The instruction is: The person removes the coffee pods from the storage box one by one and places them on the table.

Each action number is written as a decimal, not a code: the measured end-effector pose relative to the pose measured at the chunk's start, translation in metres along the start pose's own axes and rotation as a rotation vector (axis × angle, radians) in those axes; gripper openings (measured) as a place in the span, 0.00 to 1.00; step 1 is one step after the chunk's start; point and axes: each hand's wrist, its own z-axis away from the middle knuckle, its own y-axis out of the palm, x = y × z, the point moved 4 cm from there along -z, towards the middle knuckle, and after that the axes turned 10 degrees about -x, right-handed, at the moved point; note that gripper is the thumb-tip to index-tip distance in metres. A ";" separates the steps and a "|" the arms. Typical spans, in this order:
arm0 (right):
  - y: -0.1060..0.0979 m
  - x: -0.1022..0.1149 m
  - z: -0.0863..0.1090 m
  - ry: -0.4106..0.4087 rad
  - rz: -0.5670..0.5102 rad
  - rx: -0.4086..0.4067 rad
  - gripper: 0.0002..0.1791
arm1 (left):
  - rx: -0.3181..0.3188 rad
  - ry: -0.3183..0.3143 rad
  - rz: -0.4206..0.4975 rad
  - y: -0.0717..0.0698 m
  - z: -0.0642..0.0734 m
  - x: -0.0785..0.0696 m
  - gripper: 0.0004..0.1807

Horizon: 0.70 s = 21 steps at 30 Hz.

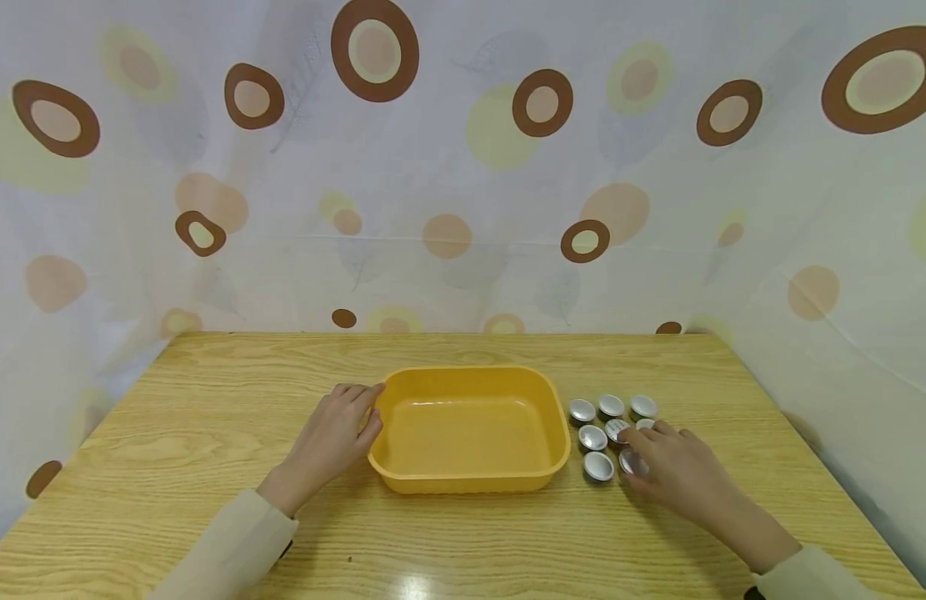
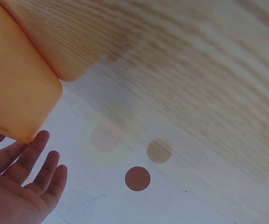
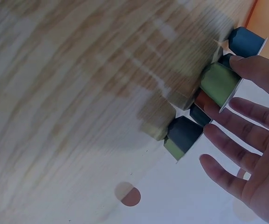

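Observation:
A yellow plastic basin [image 1: 470,483] sits on the wooden table, and my left hand [image 1: 335,429] rests at its left rim with fairly straight fingers. In the left wrist view, fingertips touch the basin's corner [image 2: 41,109]. To the basin's right, several coffee capsules [image 1: 593,437] stand close together, silver lids up. My right hand [image 1: 676,471] is at the near right of this group. It pinches a green coffee capsule [image 3: 218,84] between thumb and forefinger; the other fingers [image 3: 232,147] extend past darker capsules [image 3: 185,133]. The hand partly covers the rear-right capsules in the head view.
The wooden table [image 1: 207,417] has a patterned white cloth [image 1: 447,167] behind it and at both sides. A dark blue capsule [image 3: 246,42] stands nearest the basin in the right wrist view, beyond my thumb.

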 end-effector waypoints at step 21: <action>-0.001 -0.002 -0.001 0.037 -0.017 0.008 0.24 | -0.011 0.014 -0.001 -0.001 -0.001 -0.001 0.19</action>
